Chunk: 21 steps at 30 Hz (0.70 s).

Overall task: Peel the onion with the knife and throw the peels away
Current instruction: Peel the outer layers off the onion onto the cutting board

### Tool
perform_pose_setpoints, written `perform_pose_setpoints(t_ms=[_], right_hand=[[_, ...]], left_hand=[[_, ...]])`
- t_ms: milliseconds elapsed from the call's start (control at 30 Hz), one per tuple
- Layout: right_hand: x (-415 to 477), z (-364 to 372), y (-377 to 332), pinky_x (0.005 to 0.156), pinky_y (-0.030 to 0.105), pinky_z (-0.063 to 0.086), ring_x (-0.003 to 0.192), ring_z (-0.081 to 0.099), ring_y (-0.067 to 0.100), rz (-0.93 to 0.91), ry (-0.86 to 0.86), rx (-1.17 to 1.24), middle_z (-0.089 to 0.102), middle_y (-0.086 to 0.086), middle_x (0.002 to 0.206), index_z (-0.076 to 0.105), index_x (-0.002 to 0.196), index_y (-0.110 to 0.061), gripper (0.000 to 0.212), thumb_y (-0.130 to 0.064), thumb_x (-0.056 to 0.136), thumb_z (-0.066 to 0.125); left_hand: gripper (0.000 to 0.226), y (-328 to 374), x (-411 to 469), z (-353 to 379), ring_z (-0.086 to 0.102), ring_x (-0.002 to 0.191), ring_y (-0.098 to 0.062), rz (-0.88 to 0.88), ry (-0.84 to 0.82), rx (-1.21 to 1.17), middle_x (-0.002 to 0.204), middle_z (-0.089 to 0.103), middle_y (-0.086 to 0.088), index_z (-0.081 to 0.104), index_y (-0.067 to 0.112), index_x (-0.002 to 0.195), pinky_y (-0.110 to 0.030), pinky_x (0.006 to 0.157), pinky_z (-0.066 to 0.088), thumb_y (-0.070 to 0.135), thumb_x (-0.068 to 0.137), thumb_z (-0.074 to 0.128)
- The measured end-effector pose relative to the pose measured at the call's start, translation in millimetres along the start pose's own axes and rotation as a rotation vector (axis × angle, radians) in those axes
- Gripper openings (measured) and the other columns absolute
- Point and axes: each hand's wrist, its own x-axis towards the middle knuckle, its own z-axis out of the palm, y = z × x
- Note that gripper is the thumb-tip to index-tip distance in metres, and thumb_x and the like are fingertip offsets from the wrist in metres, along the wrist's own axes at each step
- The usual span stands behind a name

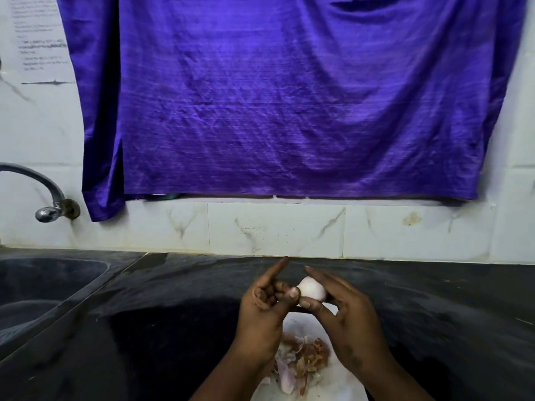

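Observation:
A small, pale peeled onion (312,289) is held up above the dark counter between both hands. My right hand (344,319) cups it from the right, thumb under it and fingers curled round its far side. My left hand (267,302) touches its left end with the thumb tip; the index finger points up and away, the other fingers are curled. Below the hands lies a white plate (344,383) with a heap of brown and pinkish onion peels (301,360). No knife is visible.
A black stone counter (173,328) runs across the view, with a sink basin (43,287) at the left and a metal tap (49,198) above it. A purple cloth (289,96) hangs on the tiled wall behind.

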Motion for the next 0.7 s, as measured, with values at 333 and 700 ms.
perform_pose_setpoints(t_ms=[333, 700], right_hand=[[1, -12, 17, 0.094, 0.029, 0.057, 0.117, 0.065, 0.003, -0.016, -0.030, 0.057, 0.067, -0.026, 0.124, 0.069, 0.123, -0.043, 0.047, -0.034, 0.079, 0.081], [2, -18, 17, 0.100, 0.014, 0.047, 0.123, 0.058, -0.005, -0.094, -0.121, -0.066, 0.063, -0.032, 0.130, 0.066, 0.127, -0.048, 0.057, -0.025, 0.079, 0.085]], left_hand=[[0.076, 4, 1, -8, 0.069, 0.093, -0.017, 0.061, -0.143, 0.206, 0.098, 0.067, -0.009, 0.051, 0.036, 0.150, -0.026, 0.086, 0.058, -0.004, 0.089, 0.075], [0.087, 10, 5, -18, 0.060, 0.087, -0.022, 0.010, -0.246, 0.286, 0.085, 0.066, -0.004, 0.040, 0.034, 0.155, -0.022, 0.084, 0.056, -0.007, 0.088, 0.075]])
